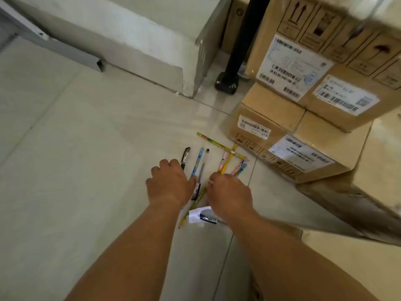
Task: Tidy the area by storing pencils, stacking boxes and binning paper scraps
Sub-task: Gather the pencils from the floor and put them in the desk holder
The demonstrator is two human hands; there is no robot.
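Note:
Several pencils and pens lie scattered on the tiled floor. Among them are a black pen (pixel 185 157), a blue pencil (pixel 198 160), a grey pen (pixel 204 168), a long green pencil (pixel 218 145) and a yellow pencil (pixel 229 159). My left hand (pixel 169 184) is knuckles-up beside the black pen, fingers curled down, with its thumb against the grey pen. My right hand (pixel 227 192) curls its fingers over the near ends of the yellow, pink and blue pencils (pixel 239 168). A white paper scrap (pixel 196 213) and a blue pen (pixel 208 219) lie under my right wrist.
Stacked cardboard boxes (pixel 303 118) with shipping labels stand at the right, close to the pencils. Another box top (pixel 358 263) is at the lower right. A black pole base (pixel 226 83) and a concrete wall step (pixel 152 51) are behind.

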